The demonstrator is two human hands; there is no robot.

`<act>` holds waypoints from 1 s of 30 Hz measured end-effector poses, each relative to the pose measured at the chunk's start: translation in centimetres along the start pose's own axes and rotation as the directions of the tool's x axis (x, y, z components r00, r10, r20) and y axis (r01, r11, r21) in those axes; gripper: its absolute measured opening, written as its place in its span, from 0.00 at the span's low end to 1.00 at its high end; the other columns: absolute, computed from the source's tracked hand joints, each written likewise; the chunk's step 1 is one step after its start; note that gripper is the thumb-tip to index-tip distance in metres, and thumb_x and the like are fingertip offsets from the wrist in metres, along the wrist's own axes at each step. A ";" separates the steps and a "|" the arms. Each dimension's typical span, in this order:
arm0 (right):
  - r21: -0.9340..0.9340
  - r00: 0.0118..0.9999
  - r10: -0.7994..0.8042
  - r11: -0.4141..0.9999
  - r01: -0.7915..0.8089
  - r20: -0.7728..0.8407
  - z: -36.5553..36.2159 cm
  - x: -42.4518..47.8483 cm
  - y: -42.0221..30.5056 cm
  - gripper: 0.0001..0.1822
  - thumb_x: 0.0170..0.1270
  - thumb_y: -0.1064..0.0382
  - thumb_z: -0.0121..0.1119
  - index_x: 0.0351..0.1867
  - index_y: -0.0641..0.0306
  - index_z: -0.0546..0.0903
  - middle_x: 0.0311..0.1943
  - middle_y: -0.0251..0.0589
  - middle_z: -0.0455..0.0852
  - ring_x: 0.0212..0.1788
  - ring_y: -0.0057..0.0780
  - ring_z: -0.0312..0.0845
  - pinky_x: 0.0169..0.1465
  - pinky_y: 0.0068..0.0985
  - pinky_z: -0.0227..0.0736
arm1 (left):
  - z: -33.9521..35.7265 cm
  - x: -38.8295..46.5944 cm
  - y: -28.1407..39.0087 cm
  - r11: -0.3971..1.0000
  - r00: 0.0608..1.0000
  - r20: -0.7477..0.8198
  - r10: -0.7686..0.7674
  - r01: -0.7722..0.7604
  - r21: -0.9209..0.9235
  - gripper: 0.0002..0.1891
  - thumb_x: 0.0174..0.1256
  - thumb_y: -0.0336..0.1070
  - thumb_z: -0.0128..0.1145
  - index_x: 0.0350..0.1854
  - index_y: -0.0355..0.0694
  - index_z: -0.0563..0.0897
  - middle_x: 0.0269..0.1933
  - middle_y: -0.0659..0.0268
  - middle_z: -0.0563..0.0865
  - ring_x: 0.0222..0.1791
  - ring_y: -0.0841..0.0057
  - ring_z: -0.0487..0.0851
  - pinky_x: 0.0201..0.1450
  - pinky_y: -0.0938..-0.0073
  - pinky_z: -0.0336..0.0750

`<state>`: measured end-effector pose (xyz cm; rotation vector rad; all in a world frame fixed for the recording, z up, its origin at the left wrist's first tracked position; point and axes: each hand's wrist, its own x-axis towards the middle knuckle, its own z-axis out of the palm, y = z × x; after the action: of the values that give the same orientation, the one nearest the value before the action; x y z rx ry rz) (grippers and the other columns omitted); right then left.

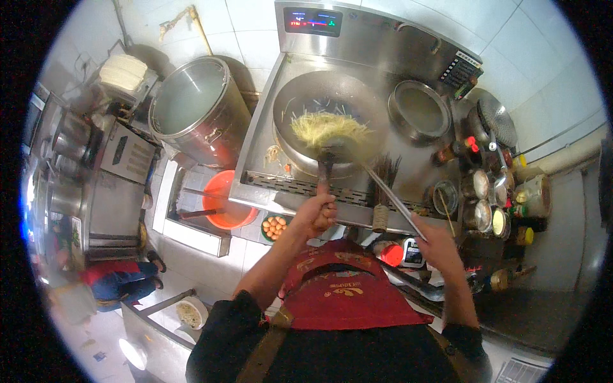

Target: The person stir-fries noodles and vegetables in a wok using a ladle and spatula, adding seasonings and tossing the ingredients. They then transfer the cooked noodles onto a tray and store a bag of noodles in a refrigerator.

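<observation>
My left hand [317,214] is closed around the wok handle [324,179] at the stove's front edge. Long and metal, the ladle handle [392,196] runs from my right hand [437,242] down toward the wok; its head is blurred at the food. Inside the wok [366,93], which tilts slightly toward me, pale yellow shreds [330,128], like shredded potato, are bunched near the front, with some strips scattered on the far wall. Between the wok and my right hand lies a bamboo wok brush [380,216], its bristles on the stove top.
A round steel pan [419,112] stands right of the wok, near bottles and seasoning jars [480,184]. Leftward are a large steel pot [234,119] of cloudy liquid, an orange bucket [230,218] and eggs [274,227]. Another person [115,285] is at the far left.
</observation>
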<state>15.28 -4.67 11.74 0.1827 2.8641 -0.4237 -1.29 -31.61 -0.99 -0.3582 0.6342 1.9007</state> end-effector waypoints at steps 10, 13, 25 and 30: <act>0.073 0.996 0.017 0.997 -0.011 -0.085 -1.2 -2.3 -1.5 0.33 0.61 0.63 0.57 0.70 0.53 0.65 0.35 0.53 0.80 0.35 0.53 0.77 0.41 0.45 0.73 | 0.4 -6.8 -1.4 0.983 0.977 -0.211 -0.025 0.062 0.173 0.15 0.66 0.43 0.54 0.21 0.44 0.72 0.20 0.70 0.73 0.16 0.79 0.68 0.19 0.78 0.63; 0.055 1.000 -0.001 0.999 0.002 -0.007 -7.3 -3.4 -0.8 0.32 0.60 0.64 0.58 0.69 0.54 0.67 0.34 0.54 0.80 0.36 0.54 0.77 0.42 0.45 0.73 | 0.4 -2.6 2.9 1.000 0.996 -0.083 -0.013 0.011 -0.018 0.08 0.68 0.39 0.53 0.30 0.45 0.71 0.22 0.73 0.72 0.15 0.82 0.66 0.18 0.79 0.63; 0.329 0.964 0.166 0.940 -0.091 -0.209 8.3 11.2 -0.6 0.34 0.64 0.62 0.56 0.72 0.52 0.62 0.29 0.58 0.81 0.31 0.52 0.79 0.37 0.43 0.74 | -3.6 4.0 1.3 0.991 0.993 -0.060 0.097 -0.091 0.101 0.07 0.65 0.35 0.53 0.28 0.44 0.70 0.22 0.71 0.71 0.15 0.82 0.68 0.17 0.76 0.66; 0.593 0.911 0.299 0.802 -0.078 -0.285 16.1 17.3 -4.0 0.31 0.66 0.62 0.56 0.70 0.60 0.61 0.23 0.49 0.79 0.22 0.44 0.76 0.28 0.39 0.71 | -1.2 3.0 1.5 0.981 0.984 -0.135 0.113 -0.090 0.169 0.05 0.65 0.34 0.52 0.31 0.41 0.72 0.24 0.68 0.74 0.15 0.80 0.71 0.18 0.74 0.70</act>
<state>1.51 -11.74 -6.54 0.7254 2.9194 -1.3311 -3.90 -30.54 -3.15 -0.3662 0.9140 1.9162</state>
